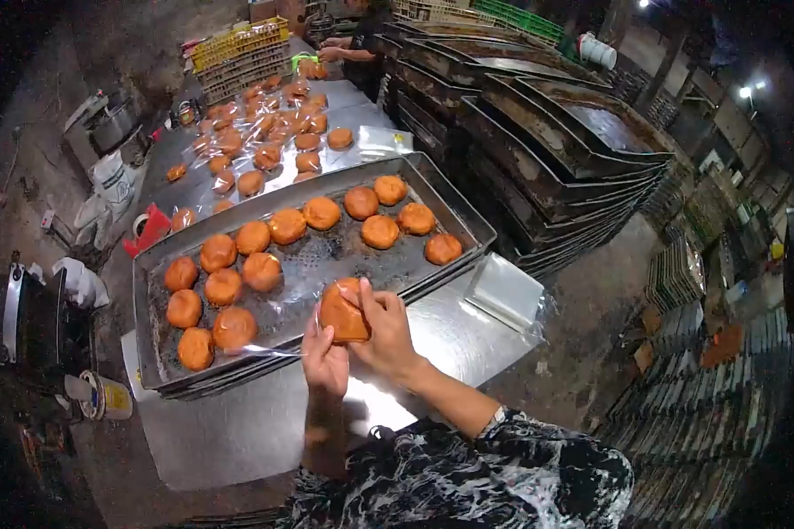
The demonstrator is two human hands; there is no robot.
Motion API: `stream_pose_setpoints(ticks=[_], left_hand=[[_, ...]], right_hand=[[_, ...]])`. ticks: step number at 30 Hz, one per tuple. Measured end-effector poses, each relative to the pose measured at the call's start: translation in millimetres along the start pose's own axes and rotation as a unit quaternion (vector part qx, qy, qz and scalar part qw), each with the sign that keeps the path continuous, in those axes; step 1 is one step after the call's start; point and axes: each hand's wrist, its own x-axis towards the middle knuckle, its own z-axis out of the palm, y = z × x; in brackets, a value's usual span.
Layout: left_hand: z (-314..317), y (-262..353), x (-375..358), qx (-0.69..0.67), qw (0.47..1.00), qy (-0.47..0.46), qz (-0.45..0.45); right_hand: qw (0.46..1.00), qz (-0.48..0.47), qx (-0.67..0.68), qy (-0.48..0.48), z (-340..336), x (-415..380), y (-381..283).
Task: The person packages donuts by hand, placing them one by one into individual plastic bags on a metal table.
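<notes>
Over the near edge of a metal baking tray, both my hands are closed around one browned bun. My right hand grips the bun from the right, fingers over its top. My left hand pinches at its lower left, where clear plastic that looks like a bag sticks out toward the tray. How far the plastic covers the bun is hard to see. Several round buns sit in the tray, grouped at its left and upper right.
A stack of clear plastic bags lies on the metal table. Many buns in clear wrapping cover the far table. Stacked trays rise at right, yellow crates at back left. Another person's hands work at the far end.
</notes>
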Motion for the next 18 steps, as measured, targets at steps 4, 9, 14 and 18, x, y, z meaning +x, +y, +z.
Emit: stream_pose_setpoints(ticks=[4,9,14,18], left_hand=[[0,-8,5,-0.007,0.999,-0.017,-0.045],[-87,-70,-1,0.17,0.984,0.045,-0.017],[-40,-25,-9,-0.137,0.968,0.062,-0.203],[-54,-39,-22,-0.114,0.972,0.079,-0.191]], right_hand=[[0.999,-0.005,0.028,-0.017,2,-11,5],[0.998,0.029,-0.048,0.03,8,-13,6],[0.999,0.027,0.002,-0.044,16,-30,10],[0.993,0.111,-0.014,-0.032,19,-32,13]])
